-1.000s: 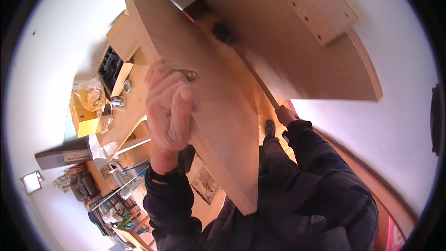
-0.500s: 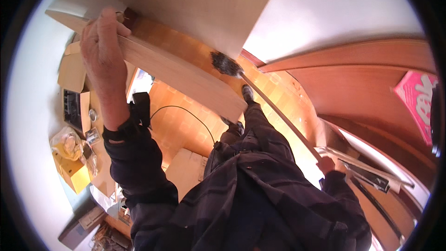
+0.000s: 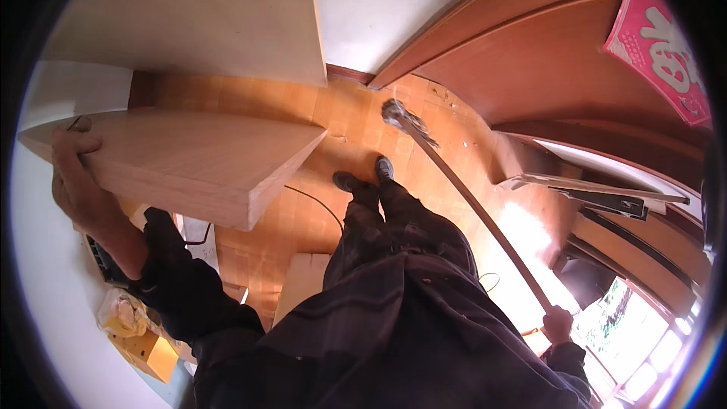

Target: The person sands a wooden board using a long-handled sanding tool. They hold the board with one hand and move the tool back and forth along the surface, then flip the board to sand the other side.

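Note:
At the left, my left hand (image 3: 83, 193) is closed on the edge of a pale wooden door (image 3: 204, 155), fingers over its far side beside a small dark metal fitting (image 3: 79, 123). The door stands out over the floor, its near corner pointing toward my legs. On the right, my right hand (image 3: 559, 324) is wrapped round the upper end of a mop's wooden handle (image 3: 481, 212). The handle slants away to the grey, stringy mop head (image 3: 407, 117), which lies on the floor ahead of my feet.
Beyond the door stands a large pale panel (image 3: 197, 15). Reddish-brown woodwork (image 3: 553, 68) with a pink paper (image 3: 666, 60) curves along the right. A dark cable (image 3: 314, 201) and a pale box (image 3: 301, 284) are on the floor; a yellow box (image 3: 148, 352) is at lower left.
The door and my left hand have shifted left and nearer, showing more of the door's face. The mop head has moved right, and my right hand is lower. The view has turned.

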`<move>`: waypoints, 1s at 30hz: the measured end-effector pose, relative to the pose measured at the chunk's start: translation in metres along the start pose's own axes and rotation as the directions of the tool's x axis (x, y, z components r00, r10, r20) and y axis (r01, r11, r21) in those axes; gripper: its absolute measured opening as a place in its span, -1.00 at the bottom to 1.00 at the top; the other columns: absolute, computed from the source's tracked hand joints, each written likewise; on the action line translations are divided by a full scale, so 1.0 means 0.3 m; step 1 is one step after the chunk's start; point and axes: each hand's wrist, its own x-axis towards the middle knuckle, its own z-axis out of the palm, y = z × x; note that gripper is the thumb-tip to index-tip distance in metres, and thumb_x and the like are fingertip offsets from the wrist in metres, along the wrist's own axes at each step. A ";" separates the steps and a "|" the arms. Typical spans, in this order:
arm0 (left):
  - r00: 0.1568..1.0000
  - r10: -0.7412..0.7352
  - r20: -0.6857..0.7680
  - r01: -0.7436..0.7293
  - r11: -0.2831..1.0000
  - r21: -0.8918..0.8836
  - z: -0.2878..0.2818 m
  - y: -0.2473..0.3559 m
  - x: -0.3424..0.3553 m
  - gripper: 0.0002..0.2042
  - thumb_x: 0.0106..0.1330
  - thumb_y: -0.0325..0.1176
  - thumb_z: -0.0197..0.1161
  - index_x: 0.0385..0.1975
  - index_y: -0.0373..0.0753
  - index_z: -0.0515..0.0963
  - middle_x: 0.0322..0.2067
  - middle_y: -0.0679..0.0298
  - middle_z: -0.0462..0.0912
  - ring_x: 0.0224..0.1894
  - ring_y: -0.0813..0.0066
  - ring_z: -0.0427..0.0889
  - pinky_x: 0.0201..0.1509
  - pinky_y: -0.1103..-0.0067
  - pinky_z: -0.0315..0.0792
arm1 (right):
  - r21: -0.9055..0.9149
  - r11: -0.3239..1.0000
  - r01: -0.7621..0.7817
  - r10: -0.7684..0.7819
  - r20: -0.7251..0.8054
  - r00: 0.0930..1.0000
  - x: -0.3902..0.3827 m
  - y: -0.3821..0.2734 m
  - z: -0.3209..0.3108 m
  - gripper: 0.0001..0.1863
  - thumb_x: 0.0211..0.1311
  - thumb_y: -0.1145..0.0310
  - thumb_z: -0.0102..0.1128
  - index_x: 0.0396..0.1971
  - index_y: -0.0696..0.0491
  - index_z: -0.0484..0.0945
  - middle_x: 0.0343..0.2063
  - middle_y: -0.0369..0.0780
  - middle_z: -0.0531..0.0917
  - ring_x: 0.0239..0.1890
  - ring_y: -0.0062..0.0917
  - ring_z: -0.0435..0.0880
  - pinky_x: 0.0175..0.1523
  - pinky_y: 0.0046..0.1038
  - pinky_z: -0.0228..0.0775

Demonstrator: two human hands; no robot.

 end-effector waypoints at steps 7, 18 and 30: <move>0.989 -0.147 -0.008 0.146 0.987 -0.070 -0.001 0.013 0.010 -0.67 0.49 -0.25 0.06 -0.49 -0.31 0.57 -0.26 0.22 0.65 -0.10 0.38 0.55 0.14 0.52 0.37 | 0.151 0.987 0.057 -0.055 -0.015 0.998 0.094 -0.153 0.003 -0.85 -0.01 0.33 0.32 -0.46 0.08 0.62 -0.54 -0.04 0.71 -0.36 -0.05 0.75 -0.12 -0.08 0.61; 0.997 -0.079 0.019 0.080 0.994 -0.070 -0.015 -0.021 0.030 -0.53 0.59 -0.12 0.07 -0.55 -0.35 0.56 -0.22 0.19 0.67 -0.01 0.34 0.58 0.25 0.47 0.33 | 0.190 0.921 0.340 -0.322 -0.120 0.939 0.703 -0.778 -0.012 -0.85 0.19 0.27 0.24 -0.41 0.01 0.67 -0.46 -0.06 0.75 -0.30 -0.09 0.79 -0.14 -0.10 0.63; 0.991 -0.134 -0.017 0.132 0.988 -0.085 -0.003 -0.007 0.020 -0.51 0.58 -0.08 0.07 -0.52 -0.34 0.60 -0.15 0.00 0.74 0.05 0.24 0.63 0.32 0.42 0.33 | 0.178 0.980 0.088 -0.115 0.148 0.982 0.330 -0.530 0.175 -0.83 0.12 0.27 0.30 -0.37 0.05 0.70 -0.45 -0.05 0.77 -0.29 -0.09 0.80 -0.07 -0.10 0.64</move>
